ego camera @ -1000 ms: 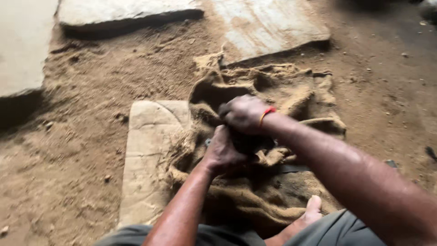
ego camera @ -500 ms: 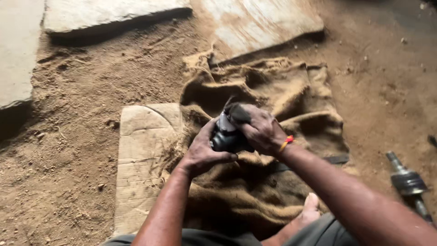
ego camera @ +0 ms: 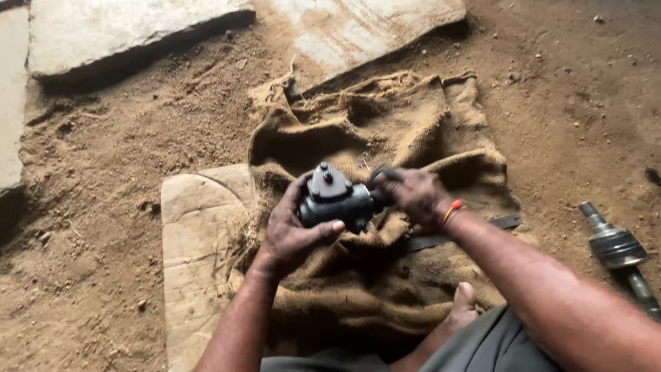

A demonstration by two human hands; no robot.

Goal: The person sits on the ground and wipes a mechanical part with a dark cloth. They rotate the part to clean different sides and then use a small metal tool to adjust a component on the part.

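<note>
My left hand (ego camera: 292, 231) grips a dark metal gearbox-like part (ego camera: 335, 198) from below, thumb across its front, holding it up over a crumpled burlap sack (ego camera: 385, 138). My right hand (ego camera: 413, 194), with a red thread band at the wrist, is closed on the part's right end, where a dark stub sticks out. The part has a flat top plate with small bolts. My bare toe (ego camera: 463, 303) rests on the sack near the bottom.
A pale wooden plank (ego camera: 193, 248) lies partly under the sack on the sandy floor. Stone slabs (ego camera: 131, 31) lie at the top. A metal axle shaft with a joint (ego camera: 615, 246) rests at the right. A dark flat strip (ego camera: 482, 227) lies on the sack.
Both hands have lifted and turned the dark part, so its bolted top plate now shows. The view has shifted, bringing the axle shaft more into sight at the right.
</note>
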